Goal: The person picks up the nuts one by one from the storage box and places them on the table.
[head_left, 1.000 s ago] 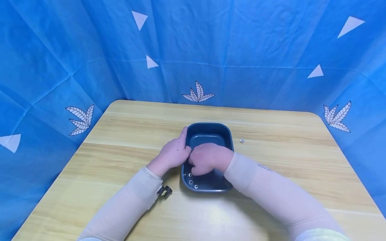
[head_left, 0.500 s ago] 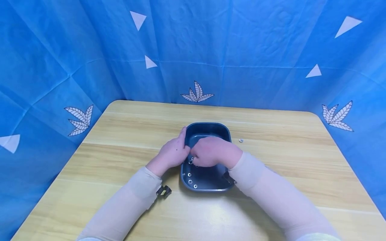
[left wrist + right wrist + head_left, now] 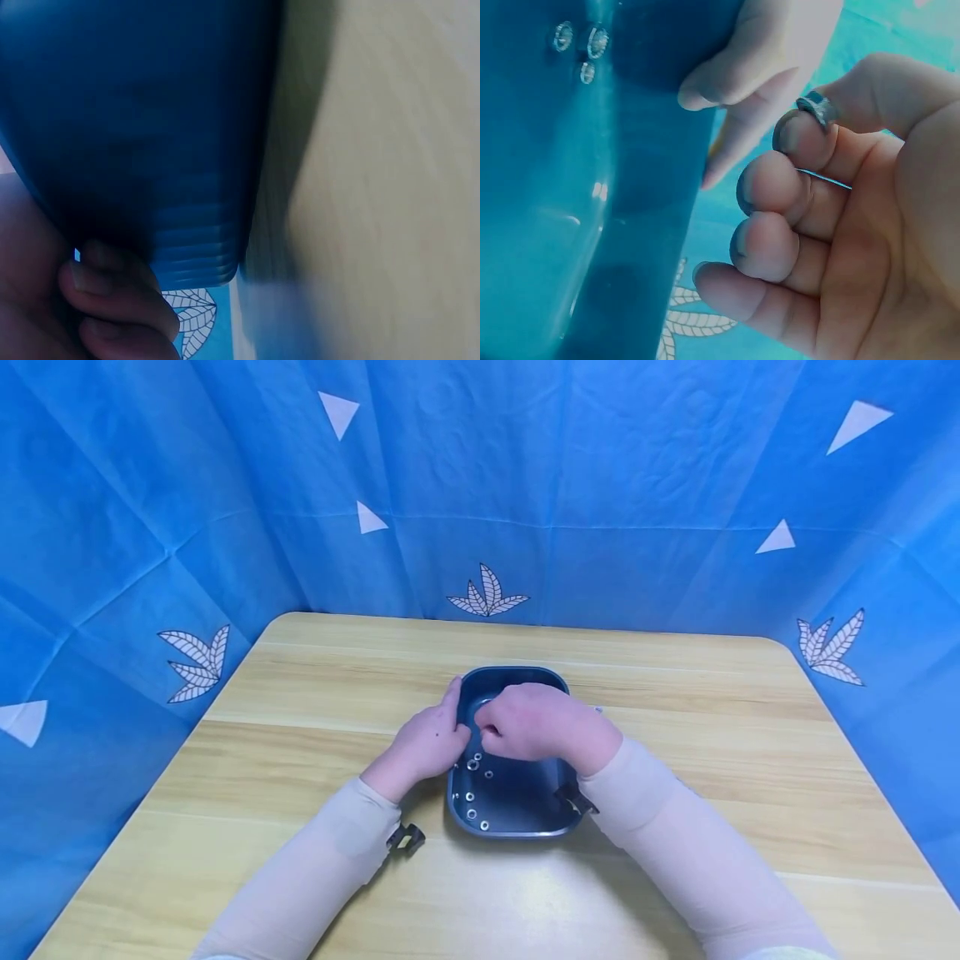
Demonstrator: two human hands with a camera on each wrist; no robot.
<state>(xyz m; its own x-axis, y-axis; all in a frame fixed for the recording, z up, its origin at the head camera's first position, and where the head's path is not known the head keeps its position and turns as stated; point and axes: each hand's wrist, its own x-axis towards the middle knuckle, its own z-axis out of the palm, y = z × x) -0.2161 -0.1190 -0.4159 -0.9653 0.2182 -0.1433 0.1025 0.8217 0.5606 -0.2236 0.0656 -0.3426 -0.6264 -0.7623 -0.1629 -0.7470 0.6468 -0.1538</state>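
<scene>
A dark blue rectangular box [image 3: 525,806] stands on the table. My left hand [image 3: 427,743] grips its left wall, thumb over the rim and index finger stretched along it. In the left wrist view the other fingers [image 3: 124,300] curl against the outer wall. Over the box's far half hovers my right hand [image 3: 536,722]; thumb and index finger pinch a small metal nut [image 3: 817,109], seen in the right wrist view. Several loose nuts [image 3: 472,765] lie on the box floor along its left side, some [image 3: 471,814] toward the near left corner.
Another small metal piece [image 3: 597,709] lies on the wooden table [image 3: 712,735], right of the box, partly covered by the right hand. A blue curtain [image 3: 637,485] hangs behind the table and at both sides.
The right hand has risen from the box's left side toward its far half, uncovering several nuts, and now shows a nut in its pinch. The left hand keeps its grip.
</scene>
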